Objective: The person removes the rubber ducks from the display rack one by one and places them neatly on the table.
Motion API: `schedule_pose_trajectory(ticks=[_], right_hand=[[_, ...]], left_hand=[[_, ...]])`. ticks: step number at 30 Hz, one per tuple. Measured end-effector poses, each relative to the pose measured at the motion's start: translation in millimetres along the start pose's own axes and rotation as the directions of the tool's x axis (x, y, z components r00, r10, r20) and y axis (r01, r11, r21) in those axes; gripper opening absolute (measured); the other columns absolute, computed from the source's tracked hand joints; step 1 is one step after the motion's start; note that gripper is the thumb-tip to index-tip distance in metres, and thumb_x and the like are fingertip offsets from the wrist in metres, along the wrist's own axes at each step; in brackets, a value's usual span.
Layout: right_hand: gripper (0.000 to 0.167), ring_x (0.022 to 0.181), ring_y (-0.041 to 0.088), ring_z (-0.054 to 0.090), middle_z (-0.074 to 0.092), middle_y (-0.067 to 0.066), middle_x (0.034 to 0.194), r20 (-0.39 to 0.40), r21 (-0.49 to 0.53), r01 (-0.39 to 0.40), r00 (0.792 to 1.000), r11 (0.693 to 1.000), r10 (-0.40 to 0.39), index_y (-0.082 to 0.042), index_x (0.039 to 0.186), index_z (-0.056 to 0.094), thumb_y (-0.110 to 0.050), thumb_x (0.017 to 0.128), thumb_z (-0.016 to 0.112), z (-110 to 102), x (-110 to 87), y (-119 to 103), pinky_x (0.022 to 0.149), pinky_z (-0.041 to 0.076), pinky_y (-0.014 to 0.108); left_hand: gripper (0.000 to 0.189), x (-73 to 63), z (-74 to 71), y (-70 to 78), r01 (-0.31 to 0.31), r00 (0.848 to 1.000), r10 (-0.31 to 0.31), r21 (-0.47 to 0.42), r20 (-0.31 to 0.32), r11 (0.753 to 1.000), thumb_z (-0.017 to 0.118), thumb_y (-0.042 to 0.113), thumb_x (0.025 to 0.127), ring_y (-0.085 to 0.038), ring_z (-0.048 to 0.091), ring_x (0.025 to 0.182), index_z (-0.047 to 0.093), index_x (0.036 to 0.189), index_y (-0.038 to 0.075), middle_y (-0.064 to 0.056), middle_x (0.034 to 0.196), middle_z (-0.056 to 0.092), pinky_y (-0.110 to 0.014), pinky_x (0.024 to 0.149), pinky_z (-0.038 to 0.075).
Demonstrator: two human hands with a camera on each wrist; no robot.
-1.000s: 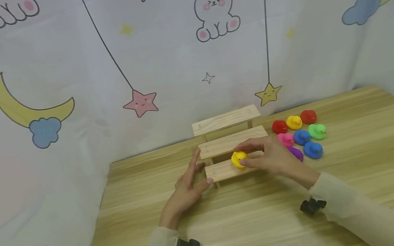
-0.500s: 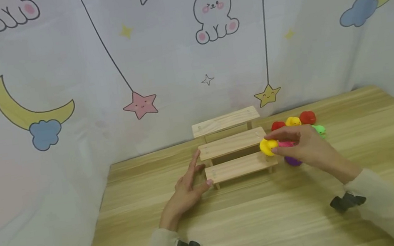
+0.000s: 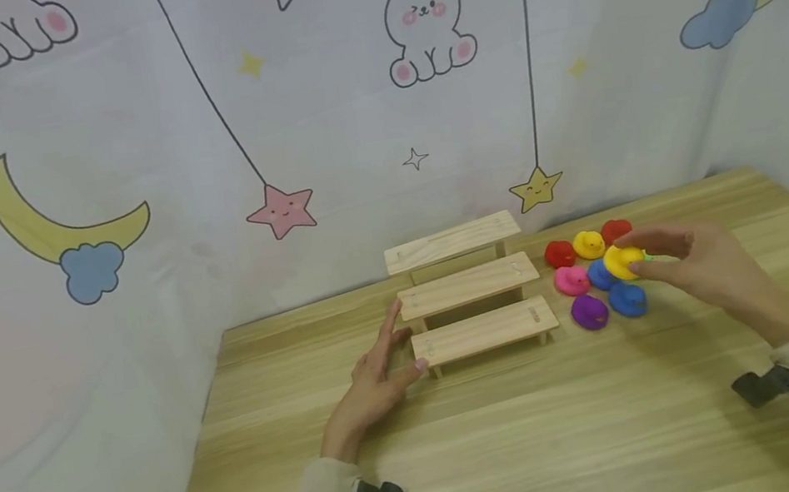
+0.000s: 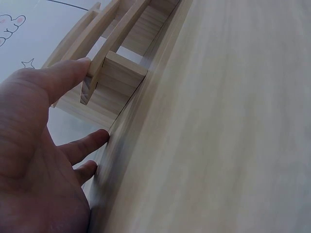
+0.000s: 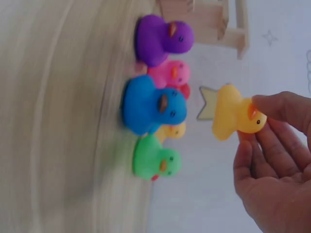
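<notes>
My right hand pinches a yellow rubber duck between thumb and fingers, raised above the other ducks. In the right wrist view the same yellow duck is off the table, apart from the blue duck and the green duck. My left hand rests at the left end of a wooden three-step stand. Its thumb touches the lowest step's end, as the left wrist view shows on the stand, and its fingers are extended.
Beside the stand's right end sit a purple duck, a pink duck, a red duck, another yellow duck and several more. A printed curtain hangs behind the wooden table.
My right hand has carried the yellow duck from the lowest step rightward to over the group of ducks. My left hand has stayed at the stand.
</notes>
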State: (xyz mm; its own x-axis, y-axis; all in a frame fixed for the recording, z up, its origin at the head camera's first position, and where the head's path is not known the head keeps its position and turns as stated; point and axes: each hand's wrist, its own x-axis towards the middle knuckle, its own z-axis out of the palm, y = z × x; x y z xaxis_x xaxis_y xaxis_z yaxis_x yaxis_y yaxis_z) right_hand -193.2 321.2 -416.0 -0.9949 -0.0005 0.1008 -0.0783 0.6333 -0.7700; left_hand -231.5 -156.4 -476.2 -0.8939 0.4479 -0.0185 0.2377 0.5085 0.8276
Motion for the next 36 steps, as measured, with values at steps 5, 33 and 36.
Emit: schedule_pose_trajectory(ticks=[5,33,36], right_hand=[[0.042,0.108,-0.027,0.052,0.064,-0.038,0.120,-0.027,0.020,0.022,0.999,1.000,-0.022,-0.012,0.139,0.071,-0.029,0.101,0.077,-5.8,-4.9,18.2,0.084,0.049,0.003],[0.040,0.099,-0.029,0.053,0.067,-0.031,0.117,0.024,-0.005,-0.062,0.998,0.998,0.062,-0.005,0.137,0.070,-0.018,0.100,0.077,0.5,-15.3,53.9,0.079,0.051,0.005],[0.040,0.100,-0.029,0.054,0.069,-0.029,0.119,0.025,0.001,-0.050,0.998,0.999,0.050,-0.004,0.137,0.070,-0.018,0.100,0.076,1.8,-16.0,54.8,0.080,0.051,0.004]], left_hand=[[0.094,-1.2,-1.0,-0.9,0.000,1.000,0.000,-0.001,0.002,1.000,0.067,0.039,0.105,-0.041,0.019,0.168,0.000,0.169,0.055,-0.010,0.171,0.045,-0.075,0.130,-0.007],[0.096,-3.7,-3.0,-1.5,0.009,1.000,-0.009,-0.005,-0.001,1.000,0.069,0.036,0.105,-0.040,0.017,0.169,0.001,0.169,0.055,-0.010,0.172,0.044,-0.071,0.131,-0.006],[0.096,-4.3,-2.6,-1.8,0.007,1.000,-0.007,-0.004,-0.004,1.000,0.069,0.036,0.105,-0.040,0.018,0.169,0.001,0.169,0.054,-0.010,0.171,0.045,-0.072,0.131,-0.006]])
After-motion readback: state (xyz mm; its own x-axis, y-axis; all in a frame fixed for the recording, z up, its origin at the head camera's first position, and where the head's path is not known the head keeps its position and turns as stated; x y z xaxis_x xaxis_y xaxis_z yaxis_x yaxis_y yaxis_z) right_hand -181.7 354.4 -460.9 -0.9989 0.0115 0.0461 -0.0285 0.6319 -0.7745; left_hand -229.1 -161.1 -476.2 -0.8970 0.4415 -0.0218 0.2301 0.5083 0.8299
